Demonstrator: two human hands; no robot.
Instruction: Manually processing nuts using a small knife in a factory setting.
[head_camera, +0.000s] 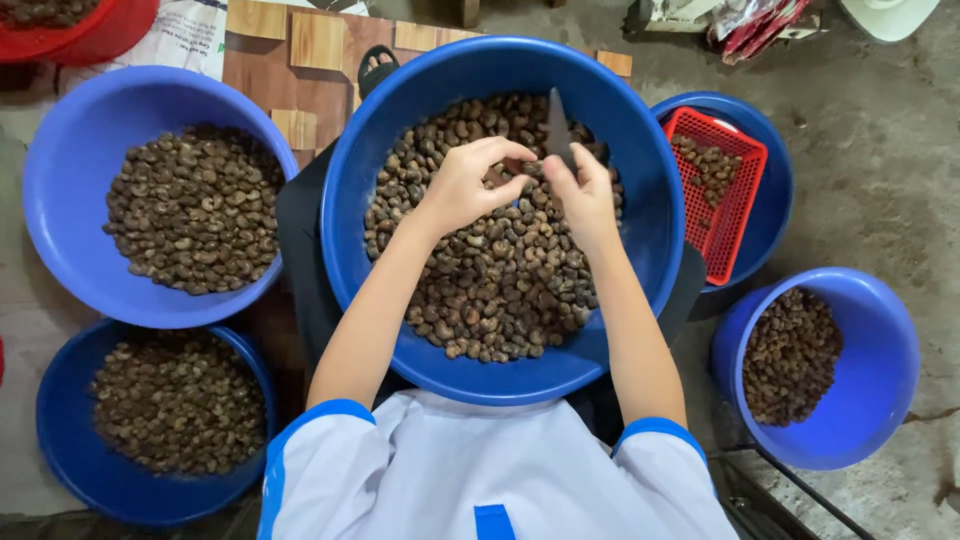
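Over the big blue basin (640, 230) of cashew nuts (500, 280): left hand (468, 185) pinched shut on one nut (497, 178), right hand (585, 195) closed around a dark blade (558, 130). Red basket (720, 190) right of the basin.

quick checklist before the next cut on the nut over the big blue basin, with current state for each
1. Left hand pinches a nut from the pile: ok, fingers closed over the middle basin, though the nut itself is hidden.
2. Right hand grips the knife: ok, dark blade points up and away from the body.
3. Blade clear of the left fingers: cannot tell, the hands meet and hide the edge.
4. Work stays over the large blue basin: ok, both hands are above its nuts.
5. Red basket within reach: ok, it sits in the blue tub to the right.
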